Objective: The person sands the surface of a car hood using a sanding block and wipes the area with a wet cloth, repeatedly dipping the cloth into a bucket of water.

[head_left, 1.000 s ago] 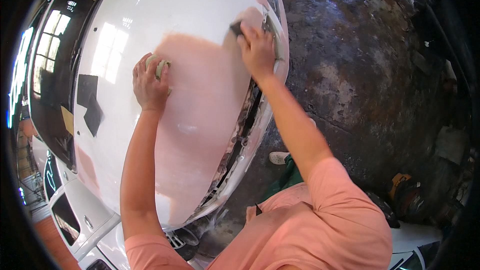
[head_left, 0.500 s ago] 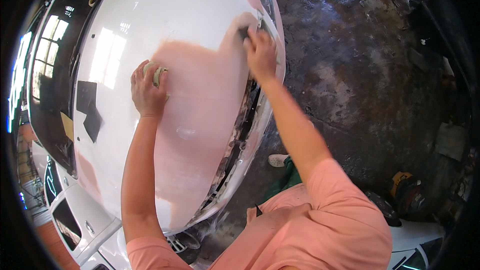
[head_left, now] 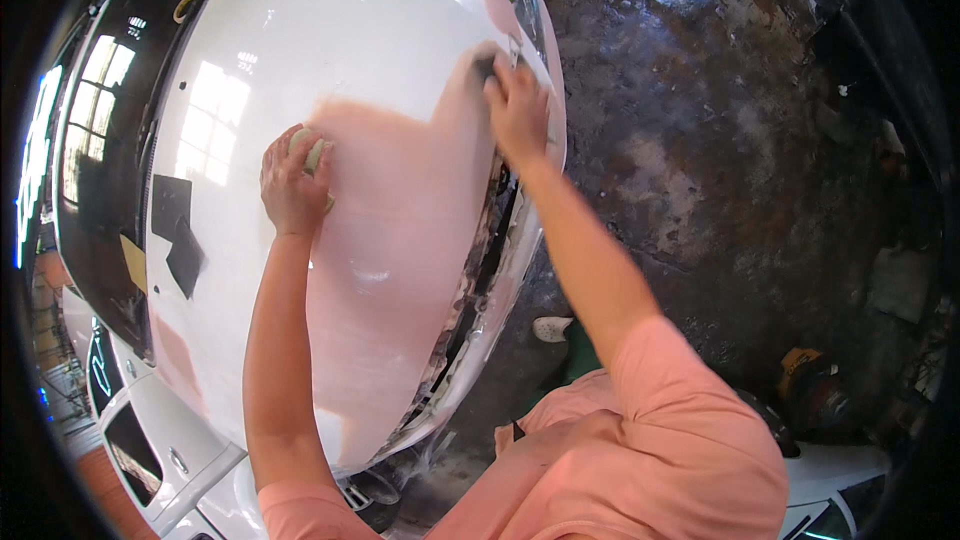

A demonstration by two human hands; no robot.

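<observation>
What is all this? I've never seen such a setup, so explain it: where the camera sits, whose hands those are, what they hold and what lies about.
There is no machine here, just one person's bare hands. The camera is worn on the person's head and looks down; its wide fisheye lens makes straight edges bend.

The surface is a white car hood with a large pinkish patch. The left hand holds a pale green pad against it. The right hand has its fingertips at a dark piece near the hood's front edge; blur hides how it is gripped.

Two dark sheets lie together on the hood, near the windshield.
</observation>
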